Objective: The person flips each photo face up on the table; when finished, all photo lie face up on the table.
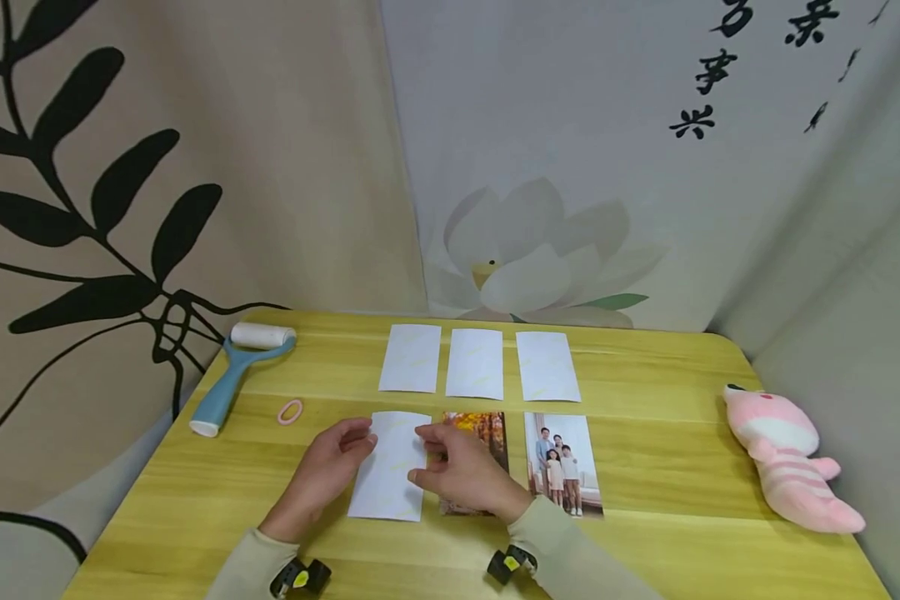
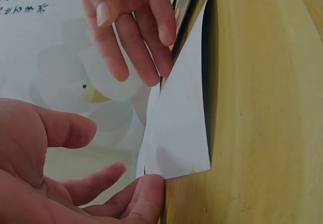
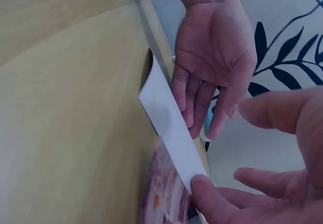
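A white card with faint yellow marks lies at the front left of the two rows, its edges curling slightly off the table. My left hand is at its left edge, thumb apart from the fingers; in the left wrist view a fingertip meets the card's end. From the right, my right hand reaches over an autumn-tree photo, partly covering it, with fingertips at the white card's right edge. Its thumb and fingers stand spread in the right wrist view. Right of it lies a family photo, face up.
Three more white cards, a left one, a middle one and a right one, form the back row. A blue lint roller and a pink ring lie left. A pink plush toy lies at the table's right edge.
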Tool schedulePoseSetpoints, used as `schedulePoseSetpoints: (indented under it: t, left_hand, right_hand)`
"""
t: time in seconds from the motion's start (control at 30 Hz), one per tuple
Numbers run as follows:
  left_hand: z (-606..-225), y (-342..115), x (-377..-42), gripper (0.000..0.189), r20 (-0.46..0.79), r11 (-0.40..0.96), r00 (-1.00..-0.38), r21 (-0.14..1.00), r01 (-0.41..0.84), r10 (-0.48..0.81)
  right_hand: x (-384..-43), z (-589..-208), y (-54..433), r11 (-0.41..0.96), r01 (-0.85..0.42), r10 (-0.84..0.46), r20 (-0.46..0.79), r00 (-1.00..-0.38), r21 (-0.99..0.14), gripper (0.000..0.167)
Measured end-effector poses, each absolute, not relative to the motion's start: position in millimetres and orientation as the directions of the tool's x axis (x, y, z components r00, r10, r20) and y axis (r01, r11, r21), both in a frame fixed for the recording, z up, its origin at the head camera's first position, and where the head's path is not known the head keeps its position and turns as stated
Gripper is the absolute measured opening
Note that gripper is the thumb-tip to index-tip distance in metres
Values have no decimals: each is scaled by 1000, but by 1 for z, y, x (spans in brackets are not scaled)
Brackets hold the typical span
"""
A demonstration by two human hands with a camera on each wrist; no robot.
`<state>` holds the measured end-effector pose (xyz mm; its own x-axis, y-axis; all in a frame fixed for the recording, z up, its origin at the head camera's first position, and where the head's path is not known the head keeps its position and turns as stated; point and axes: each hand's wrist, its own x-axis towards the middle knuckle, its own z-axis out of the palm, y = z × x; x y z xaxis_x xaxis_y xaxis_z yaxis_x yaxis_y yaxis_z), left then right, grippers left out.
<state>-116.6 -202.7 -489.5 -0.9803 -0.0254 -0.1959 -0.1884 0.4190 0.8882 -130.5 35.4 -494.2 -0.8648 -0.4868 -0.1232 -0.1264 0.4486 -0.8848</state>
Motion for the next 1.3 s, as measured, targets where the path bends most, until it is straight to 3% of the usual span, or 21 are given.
schedulePoseSetpoints:
  t: [0.3,0.57,1.1,1.3]
  left_hand:
    - [-490,-204,-116,45,-206,367,-979,910,-195,-10]
    - [-491,-204,-117,45,-205,363,-979,912,-192,-4]
    - [-489,-205,-117,41,-216,407,-976,889,-211,-33]
    - [-492,-210,-113,48,-216,379,-975,900,-216,-43]
  right_hand:
    - [-120,-493,21,613,-333,-529,-60,-847,-716,85]
    - [-104,-490,5,723,-386,-519,-83,-851,-573,106]
    - [-101,-488,0,762,-424,-525,-84,-847,-489,102]
    - [-101,-487,0,767,-411,-518,-98,-850,-492,104]
